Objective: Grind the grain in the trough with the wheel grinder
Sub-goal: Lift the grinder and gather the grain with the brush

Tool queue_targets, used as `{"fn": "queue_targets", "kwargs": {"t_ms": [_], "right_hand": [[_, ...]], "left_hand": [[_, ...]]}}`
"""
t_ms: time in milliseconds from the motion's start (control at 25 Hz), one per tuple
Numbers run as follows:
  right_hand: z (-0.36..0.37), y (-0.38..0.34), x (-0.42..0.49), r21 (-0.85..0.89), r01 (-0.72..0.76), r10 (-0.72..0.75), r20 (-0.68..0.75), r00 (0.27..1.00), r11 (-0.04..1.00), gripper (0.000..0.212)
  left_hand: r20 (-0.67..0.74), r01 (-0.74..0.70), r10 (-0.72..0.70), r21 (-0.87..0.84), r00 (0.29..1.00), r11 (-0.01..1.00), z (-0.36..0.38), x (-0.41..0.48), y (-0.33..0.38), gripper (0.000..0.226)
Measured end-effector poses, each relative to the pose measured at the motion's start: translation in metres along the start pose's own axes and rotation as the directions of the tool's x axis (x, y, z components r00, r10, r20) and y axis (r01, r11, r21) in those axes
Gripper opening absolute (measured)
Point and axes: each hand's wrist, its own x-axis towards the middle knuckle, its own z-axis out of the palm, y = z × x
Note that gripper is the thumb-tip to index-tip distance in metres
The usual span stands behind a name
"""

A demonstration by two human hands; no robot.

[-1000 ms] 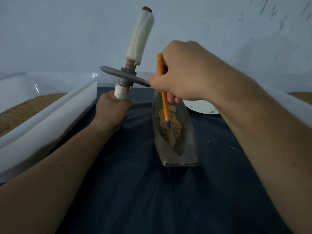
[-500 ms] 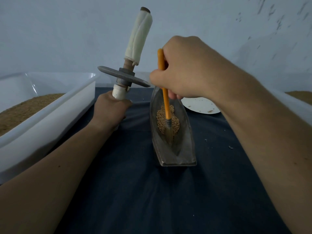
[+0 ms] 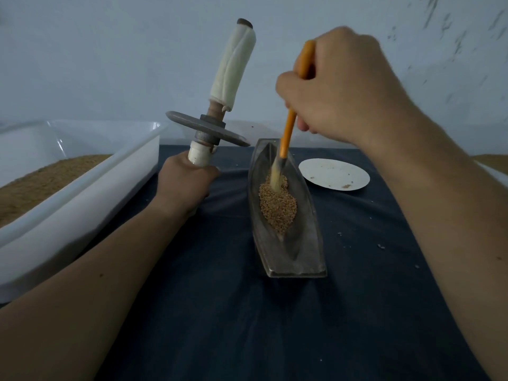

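Left hand [image 3: 185,185] grips wheel grinder [image 3: 207,130] (upright); right hand [image 3: 338,89] brushes grain [image 3: 277,204].

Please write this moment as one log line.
left hand: grips grinder, wheel outside trough | right hand: holds brush, bristles on grain | state: grain piled in trough
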Motion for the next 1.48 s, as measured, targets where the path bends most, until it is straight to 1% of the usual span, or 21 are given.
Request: {"fn": "queue_targets", "kwargs": {"t_ms": [80,160,400,480,600,680,760,840,920,1040,1120,1200,1280,1360,1480], "right_hand": [[0.003,0.012,0.005,0.033,-0.009,0.010,-0.036,0.999,0.999,0.029],[0.013,0.023,0.006,0.033,-0.021,0.022,-0.017,1.000,0.999,0.030],[0.050,0.044,-0.004,-0.028,-0.026,0.029,0.117,0.993,0.999,0.035],[0.053,0.046,-0.002,-0.031,-0.039,0.041,0.092,0.995,0.999,0.035],[0.051,0.044,0.001,-0.025,-0.030,0.028,-0.071,0.997,0.999,0.039],[0.053,0.043,-0.002,-0.022,-0.011,0.008,-0.121,0.993,1.000,0.041],[0.057,0.045,-0.005,-0.045,0.002,-0.006,-0.079,0.997,0.999,0.039],[0.059,0.047,-0.005,-0.054,-0.013,0.012,-0.026,1.000,0.998,0.036],[0.059,0.048,-0.002,-0.012,-0.026,0.025,-0.044,0.999,1.000,0.037],[0.057,0.046,-0.003,-0.004,0.021,-0.022,-0.112,0.993,1.000,0.038],[0.060,0.046,-0.006,-0.037,0.024,-0.026,-0.065,0.998,0.999,0.035],[0.062,0.046,-0.006,-0.037,-0.005,0.005,-0.012,1.000,0.999,0.032],[0.060,0.046,-0.005,-0.014,-0.018,0.017,-0.037,0.999,1.000,0.033],[0.059,0.046,-0.005,0.002,0.006,-0.006,-0.079,0.997,1.000,0.035],[0.061,0.045,-0.007,-0.015,0.008,-0.008,-0.015,1.000,1.000,0.034]], "left_hand": [[0.002,-0.005,0.005,-0.001,1.000,1.000,0.000,0.000,0.000,0.018],[0.001,-0.003,0.003,-0.007,1.000,1.000,0.000,0.001,0.000,0.017],[0.000,-0.001,0.001,0.020,1.000,1.000,0.001,0.001,-0.001,0.017],[0.002,-0.003,0.003,0.026,1.000,1.000,0.001,0.001,-0.001,0.017],[0.003,-0.003,0.003,0.010,1.000,1.000,0.001,0.000,0.000,0.017],[0.012,-0.004,0.004,0.007,1.000,1.000,0.000,-0.001,0.001,0.017],[0.010,-0.009,0.009,0.011,1.000,1.000,0.000,-0.002,0.002,0.016],[0.012,-0.010,0.010,0.019,1.000,1.000,0.000,-0.003,0.002,0.017],[0.013,-0.008,0.007,0.020,1.000,1.000,0.001,-0.003,0.003,0.017],[0.007,-0.003,0.003,0.022,1.000,1.000,0.001,-0.003,0.004,0.017],[0.005,-0.002,0.002,0.025,1.000,1.000,0.001,-0.003,0.004,0.017],[0.006,-0.006,0.005,0.035,1.000,0.999,0.001,-0.003,0.003,0.018],[0.007,-0.008,0.008,0.038,1.000,0.999,0.000,-0.003,0.003,0.018],[0.010,-0.012,0.012,0.032,1.000,0.999,0.000,-0.003,0.003,0.017],[0.017,-0.018,0.017,0.035,1.000,0.999,0.000,-0.004,0.004,0.017]]}}
